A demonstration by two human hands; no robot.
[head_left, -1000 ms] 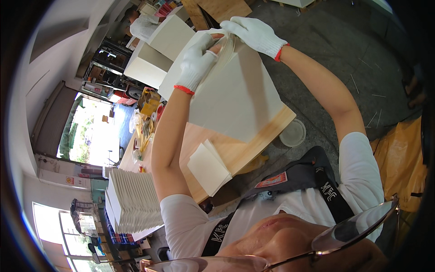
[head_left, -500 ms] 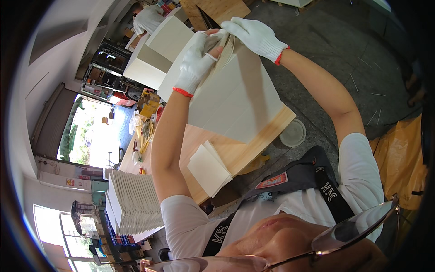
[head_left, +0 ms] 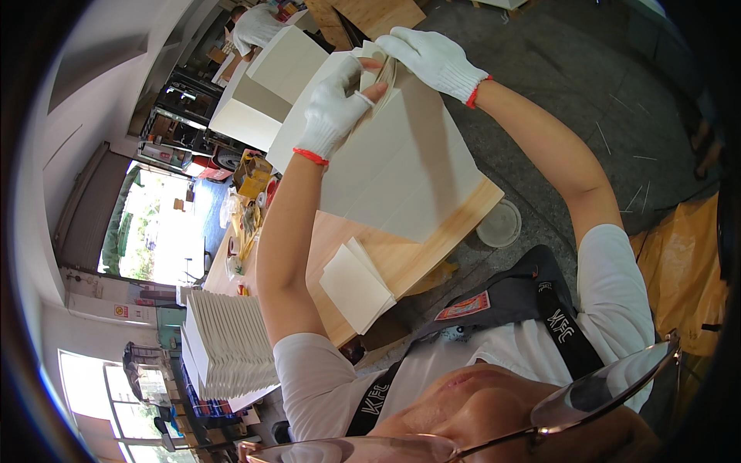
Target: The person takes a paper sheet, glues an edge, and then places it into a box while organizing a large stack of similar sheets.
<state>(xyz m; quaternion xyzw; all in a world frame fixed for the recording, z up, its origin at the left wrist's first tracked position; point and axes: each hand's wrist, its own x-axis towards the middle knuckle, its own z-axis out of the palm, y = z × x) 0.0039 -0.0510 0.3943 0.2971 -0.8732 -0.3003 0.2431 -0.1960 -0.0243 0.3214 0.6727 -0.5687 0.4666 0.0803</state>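
Observation:
A tall stack of white paper sheets [head_left: 401, 162] stands on the wooden table, and several sheets at its top are lifted and fanned. My right hand [head_left: 432, 62], in a white knit glove with a red cuff, is closed on the far edge of these lifted sheets [head_left: 392, 76]. My left hand [head_left: 333, 108] wears a matching glove that leaves the thumb and a fingertip bare. Its thumb and fingers are apart beside the fanned edges; whether a sheet lies against the fingertips is hard to see. A few loose sheets [head_left: 356, 285] lie nearer on the table.
The wooden table [head_left: 455, 228] carries tape and tools [head_left: 248, 216] along its left side. A stack of white sheets [head_left: 228, 343] stands at lower left. Behind are more white stacks [head_left: 289, 65] and a co-worker [head_left: 255, 29]. A round tub [head_left: 499, 225] sits right of the table.
My left thumb and fingers have spread apart and drawn slightly back from the fanned sheets. The right hand keeps its grip with hardly any movement.

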